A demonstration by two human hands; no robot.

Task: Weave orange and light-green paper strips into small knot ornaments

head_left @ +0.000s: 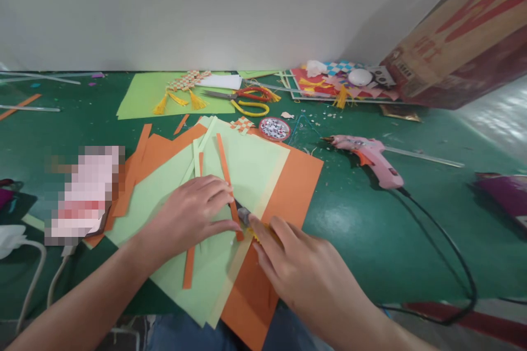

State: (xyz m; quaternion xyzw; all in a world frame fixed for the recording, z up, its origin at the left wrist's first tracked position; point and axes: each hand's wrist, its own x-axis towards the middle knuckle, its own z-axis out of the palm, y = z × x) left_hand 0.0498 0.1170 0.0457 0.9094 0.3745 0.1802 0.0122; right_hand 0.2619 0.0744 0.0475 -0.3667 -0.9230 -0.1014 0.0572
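Light green paper sheets (164, 241) lie over orange sheets (288, 192) on the green table. My left hand (197, 211) presses on the pile, its thumb and fingers on a narrow orange strip (223, 159). My right hand (284, 252) is closed around a yellow cutter (256, 236), whose grey front and dark blade point at the same strip. Another orange strip (189, 267) lies below my left hand, and pale green strips (196, 154) lie just above it.
Scissors (252, 100) and tasselled woven pieces lie at the back, near a dish of beads (274, 128). A pink glue gun (373, 159) with a black cord is at the right. A phone (88, 194) lies left; a paper bag (457, 38) stands back right.
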